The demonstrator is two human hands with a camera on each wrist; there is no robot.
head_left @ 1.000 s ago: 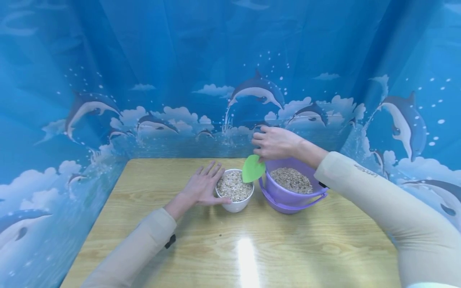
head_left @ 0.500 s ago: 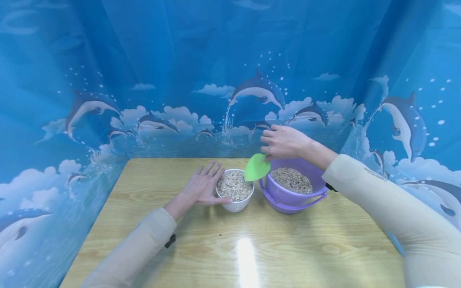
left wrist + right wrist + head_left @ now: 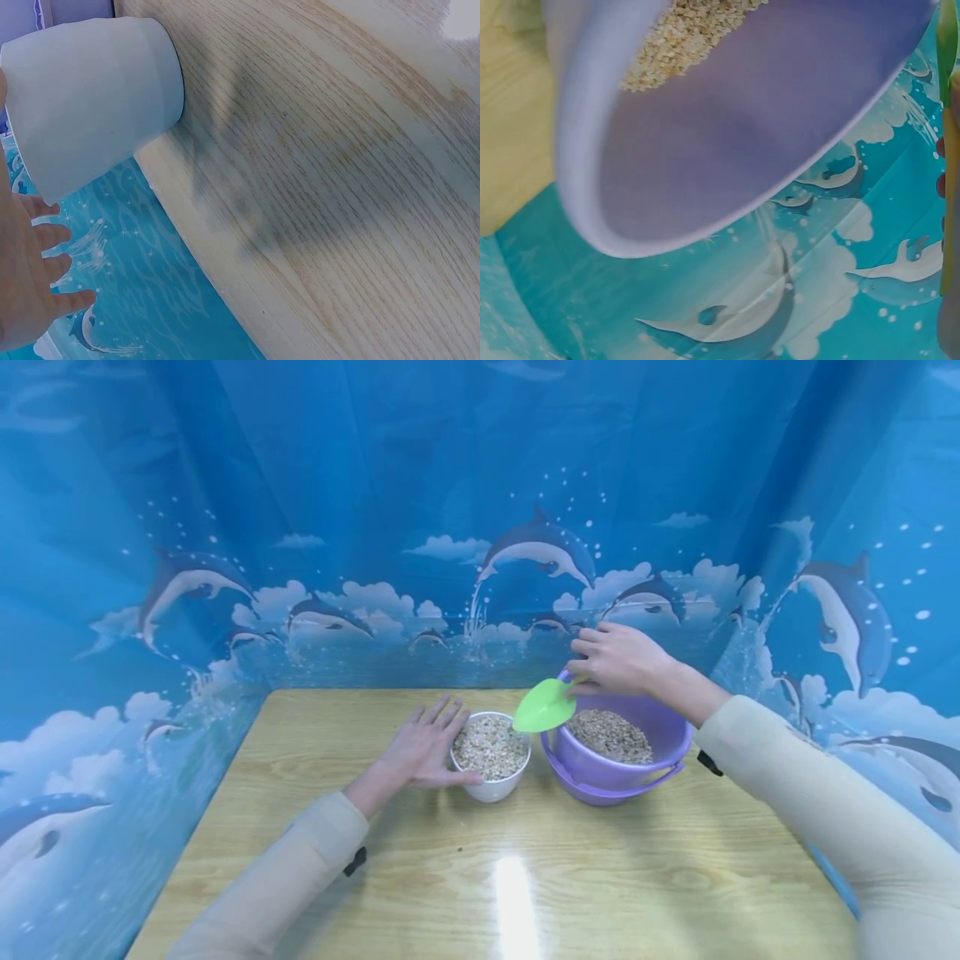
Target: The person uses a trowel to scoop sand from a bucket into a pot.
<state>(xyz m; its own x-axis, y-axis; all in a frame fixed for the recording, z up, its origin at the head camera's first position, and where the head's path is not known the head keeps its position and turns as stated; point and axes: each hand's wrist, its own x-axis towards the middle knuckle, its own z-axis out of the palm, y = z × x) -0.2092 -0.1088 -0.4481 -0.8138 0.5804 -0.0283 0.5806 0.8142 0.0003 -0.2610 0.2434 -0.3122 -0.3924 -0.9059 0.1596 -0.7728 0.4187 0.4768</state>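
Note:
In the head view my left hand (image 3: 423,746) rests against the left side of a white bowl (image 3: 491,791), fingers spread and thumb at the near rim. Pale flakes like oats (image 3: 489,747) fill the bowl nearly to its rim. My right hand (image 3: 618,660) grips the handle of a small green shovel (image 3: 545,706), held over the gap between bowl and bucket. No flakes show on its blade. Below that hand stands a purple bucket (image 3: 600,772), holding more oat-like flakes (image 3: 609,735). The right wrist view shows the bucket's inner wall (image 3: 742,150), with the shovel's yellow handle (image 3: 950,187) at the edge.
Bowl and bucket stand close together toward the back of a wooden table (image 3: 420,893). The bucket's purple handle (image 3: 637,789) hangs down at its front. A blue dolphin-print curtain (image 3: 420,485) encloses the back and sides.
My right hand has moved right, drawing the shovel from the bowl's right rim toward the bucket. The blade has turned so its hollow shows. The left hand and bowl stay put.

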